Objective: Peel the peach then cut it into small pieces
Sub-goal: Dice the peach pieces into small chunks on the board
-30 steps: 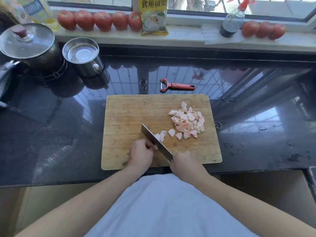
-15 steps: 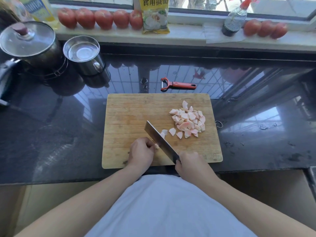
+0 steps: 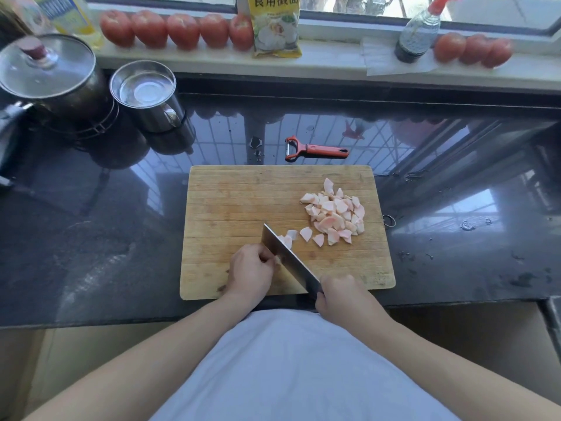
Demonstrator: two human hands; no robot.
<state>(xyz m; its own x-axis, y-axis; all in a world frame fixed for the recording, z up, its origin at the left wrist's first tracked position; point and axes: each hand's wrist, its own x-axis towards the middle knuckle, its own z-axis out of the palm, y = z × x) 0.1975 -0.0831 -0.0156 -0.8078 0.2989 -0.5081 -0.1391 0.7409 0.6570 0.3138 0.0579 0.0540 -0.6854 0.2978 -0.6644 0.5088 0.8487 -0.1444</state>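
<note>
Peach remnant (image 3: pixel 277 260) sits pinched under the left hand (image 3: pixel 250 273) against the cleaver (image 3: pixel 290 260) gripped by the right hand (image 3: pixel 341 299), low on the cutting board (image 3: pixel 230 202), cut pieces (image 3: pixel 335 215) heaped rightward, presumably clearing chopping room, peeler (image 3: pixel 315 149) discarded on the desk (image 3: pixel 91 238) beyond.

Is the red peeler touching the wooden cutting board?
Apart. The head view shows dark countertop between the peeler and the cutting board.

A cutting board (image 3: pixel 243 192) lies on the counter (image 3: pixel 91 223). Peach pieces (image 3: pixel 335 212) are heaped on its right half. A peeler (image 3: pixel 315 149) lies just behind it; a pot (image 3: pixel 51 77) and cup (image 3: pixel 145 92) stand far left.
</note>
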